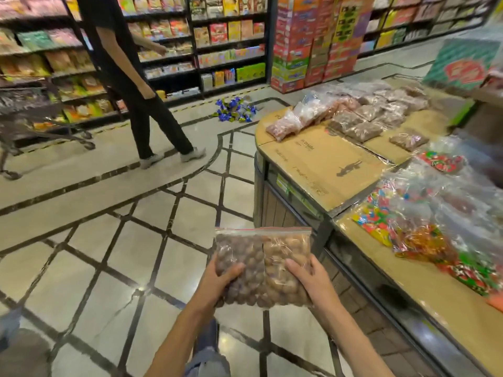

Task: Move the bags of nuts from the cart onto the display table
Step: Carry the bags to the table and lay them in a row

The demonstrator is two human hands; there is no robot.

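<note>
left hand and right hand grip the bags of nuts side by side; the slick plastic may slip short of the display table at right.

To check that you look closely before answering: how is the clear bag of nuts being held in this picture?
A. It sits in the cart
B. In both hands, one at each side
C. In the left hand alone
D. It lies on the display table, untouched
B: the left hand and the right hand each grip a lower side of the bag of nuts, which is held up over the floor, short of the display table.
</note>
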